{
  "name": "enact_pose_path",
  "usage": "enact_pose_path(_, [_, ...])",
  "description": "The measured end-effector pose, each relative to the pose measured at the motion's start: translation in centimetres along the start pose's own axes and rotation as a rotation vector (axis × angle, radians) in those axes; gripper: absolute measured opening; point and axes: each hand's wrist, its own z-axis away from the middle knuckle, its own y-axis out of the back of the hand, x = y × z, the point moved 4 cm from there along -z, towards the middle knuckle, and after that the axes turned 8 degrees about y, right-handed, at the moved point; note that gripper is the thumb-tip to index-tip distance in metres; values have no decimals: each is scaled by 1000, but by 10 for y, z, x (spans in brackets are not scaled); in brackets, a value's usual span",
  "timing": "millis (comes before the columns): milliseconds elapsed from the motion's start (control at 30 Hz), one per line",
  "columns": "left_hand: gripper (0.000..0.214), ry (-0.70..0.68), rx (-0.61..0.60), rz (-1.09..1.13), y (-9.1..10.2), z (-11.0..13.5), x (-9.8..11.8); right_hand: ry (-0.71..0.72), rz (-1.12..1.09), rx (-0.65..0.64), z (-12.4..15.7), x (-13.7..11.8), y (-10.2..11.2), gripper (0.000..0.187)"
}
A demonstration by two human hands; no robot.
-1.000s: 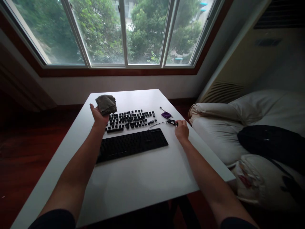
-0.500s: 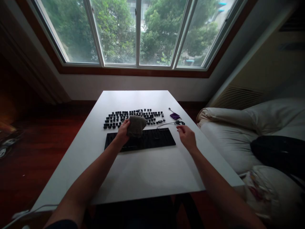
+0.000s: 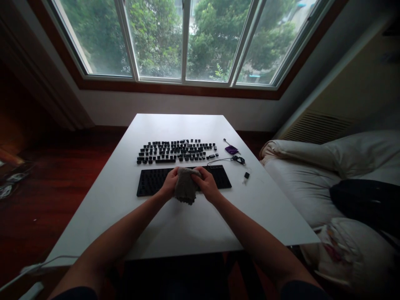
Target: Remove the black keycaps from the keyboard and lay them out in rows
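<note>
right hand (image 3: 206, 183) joined left hand (image 3: 169, 183), cloth (image 3: 185, 187) held between.

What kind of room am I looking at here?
Probably a room in a home: a pale sofa sits on the right, a wide window faces trees, and a white table holds a black keyboard and loose keycaps.

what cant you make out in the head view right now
All in the head view:
Middle of the keyboard: hidden by the grey cloth, left hand and right hand.
Inside of the grey cloth: hidden by its outer folds.
Any lettering on the loose keycaps: too small and dark.
Small black object right of the keyboard: too small to identify.
Dark item on the sofa: cut off by the right edge.
</note>
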Motion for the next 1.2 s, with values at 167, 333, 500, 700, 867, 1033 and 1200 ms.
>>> enact_pose_path(167, [24,-175,167,-151,5,-2,7,32,43,75,-8,2,-6,32])
enact_pose_path(333, [23,-240,242,-155,4,3,16,80,152,239,-16,3,5,31])
enact_pose_path(500, [15,-323,256,-274,-6,17,18,89,118,95,-17,-2,-9,30])
enact_pose_path(700, [17,-372,180,-386,-1,19,32,309,318,46,-26,-4,-20,23])
enact_pose_path(867, [27,-260,-33,-302,7,20,44,208,160,-42,-40,9,-30,33])
enact_pose_path(1033, [39,-432,179,-510,54,30,65,88,43,-180,-54,26,-56,67])
enact_pose_path(1200, [32,-458,273,-896,134,31,72,114,313,-244,-83,31,-78,45])
